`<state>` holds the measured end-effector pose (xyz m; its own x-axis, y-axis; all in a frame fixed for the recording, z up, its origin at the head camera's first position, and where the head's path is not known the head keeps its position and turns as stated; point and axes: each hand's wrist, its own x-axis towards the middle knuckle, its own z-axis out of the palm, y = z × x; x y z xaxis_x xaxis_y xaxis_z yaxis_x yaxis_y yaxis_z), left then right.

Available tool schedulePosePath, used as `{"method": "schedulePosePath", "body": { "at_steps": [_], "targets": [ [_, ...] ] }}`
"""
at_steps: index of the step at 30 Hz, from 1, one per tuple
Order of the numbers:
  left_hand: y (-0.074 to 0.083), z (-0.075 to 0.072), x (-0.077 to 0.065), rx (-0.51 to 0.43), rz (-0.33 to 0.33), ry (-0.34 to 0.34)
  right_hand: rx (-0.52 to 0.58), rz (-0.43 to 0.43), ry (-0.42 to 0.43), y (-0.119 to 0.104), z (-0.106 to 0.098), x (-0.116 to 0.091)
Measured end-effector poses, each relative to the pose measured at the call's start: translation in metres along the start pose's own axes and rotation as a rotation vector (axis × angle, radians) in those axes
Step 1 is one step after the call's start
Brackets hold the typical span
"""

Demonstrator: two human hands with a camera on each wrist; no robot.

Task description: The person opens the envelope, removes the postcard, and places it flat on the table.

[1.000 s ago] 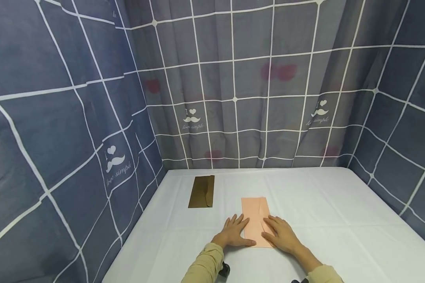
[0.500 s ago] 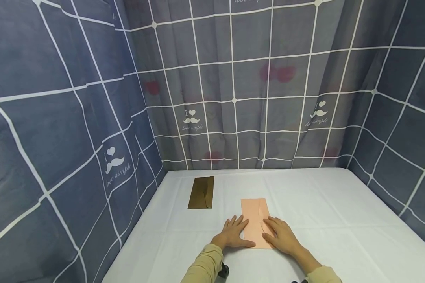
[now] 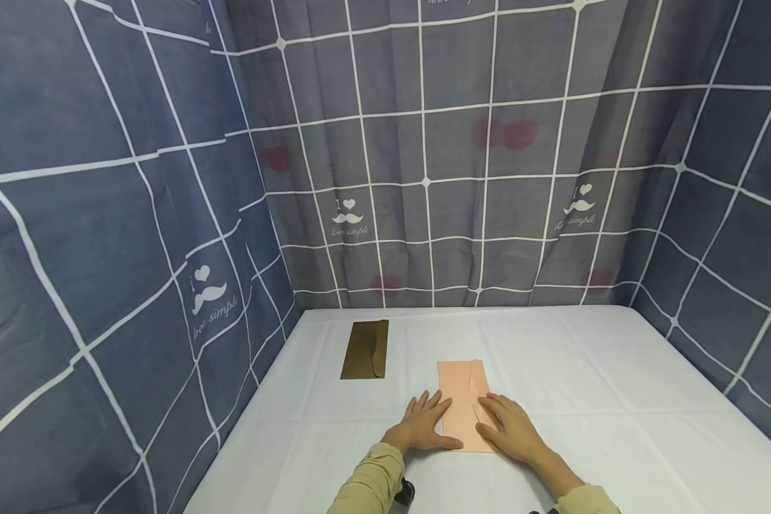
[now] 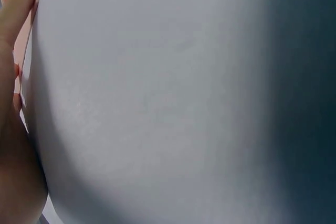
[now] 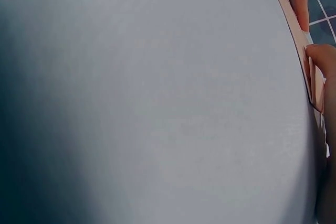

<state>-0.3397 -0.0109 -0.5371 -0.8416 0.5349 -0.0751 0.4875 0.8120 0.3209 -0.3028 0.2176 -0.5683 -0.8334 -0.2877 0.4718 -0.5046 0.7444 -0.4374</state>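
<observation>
A pink paper envelope (image 3: pixel 460 400) lies lengthwise on the white table, its flap along the right side. My left hand (image 3: pixel 422 422) rests at its left edge, fingers spread, with the thumb and index fingertip on the paper. On the other side, my right hand (image 3: pixel 512 427) rests over the right edge, thumb and fingertips on the flap. In the right wrist view the thumb (image 5: pixel 321 56) touches the pink paper near a slightly raised flap edge. The left wrist view catches only part of the left hand (image 4: pixel 16 30) beside the paper.
A brown-gold envelope (image 3: pixel 365 349) lies farther back on the left of the white-covered table (image 3: pixel 578 371). Dark grey curtains (image 3: pixel 392 157) with white grid lines enclose the table at the back and both sides.
</observation>
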Motion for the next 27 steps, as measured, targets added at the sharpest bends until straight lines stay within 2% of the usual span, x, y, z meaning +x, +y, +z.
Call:
{"method": "schedulePosePath", "body": {
  "at_steps": [27],
  "targets": [
    [0.0008,-0.0014,-0.0001,0.013,-0.011,-0.009,0.048,0.050,0.046,0.0052,0.0038,0.0020]
  ]
}}
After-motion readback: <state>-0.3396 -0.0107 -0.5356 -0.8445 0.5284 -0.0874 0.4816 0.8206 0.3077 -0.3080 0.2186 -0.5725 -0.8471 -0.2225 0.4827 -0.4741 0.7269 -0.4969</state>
